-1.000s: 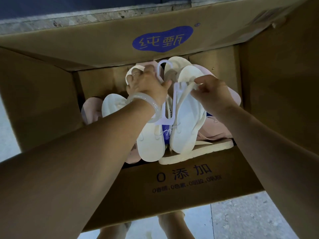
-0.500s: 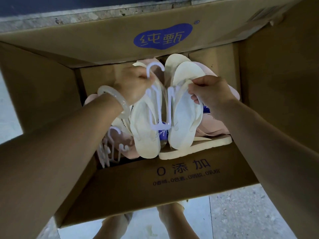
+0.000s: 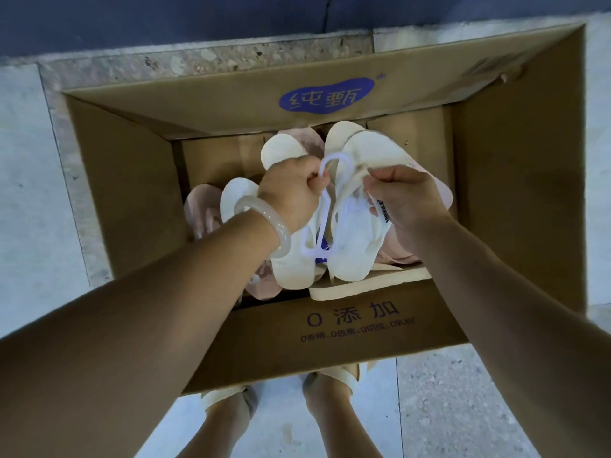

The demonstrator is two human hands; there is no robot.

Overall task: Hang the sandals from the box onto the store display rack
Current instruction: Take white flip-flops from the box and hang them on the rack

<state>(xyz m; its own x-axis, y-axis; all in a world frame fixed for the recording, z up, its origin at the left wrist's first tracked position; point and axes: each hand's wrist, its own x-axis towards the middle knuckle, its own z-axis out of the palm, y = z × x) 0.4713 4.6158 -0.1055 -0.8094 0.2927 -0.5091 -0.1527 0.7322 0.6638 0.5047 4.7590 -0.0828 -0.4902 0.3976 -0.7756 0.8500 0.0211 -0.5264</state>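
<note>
A pair of cream sandals (image 3: 355, 246) on a white plastic hanger (image 3: 334, 161) is held over the open cardboard box (image 3: 357, 322). My left hand (image 3: 292, 196) is closed around the hanger's stem just below the hook. My right hand (image 3: 405, 201) grips the strap of the right sandal of the pair. More cream sandals (image 3: 236, 200) and pink sandals (image 3: 201, 209) lie in the box underneath, partly hidden by my arms. No display rack is in view.
The box stands on a pale tiled floor (image 3: 29, 200) against a dark wall (image 3: 198, 18), its flaps standing up on all sides. My feet in cream sandals (image 3: 334, 388) are at the near side of the box.
The view has pulled back from the box. My left hand has slid to the hanger's stem beside my right hand, and the pair sits slightly higher over the box.
</note>
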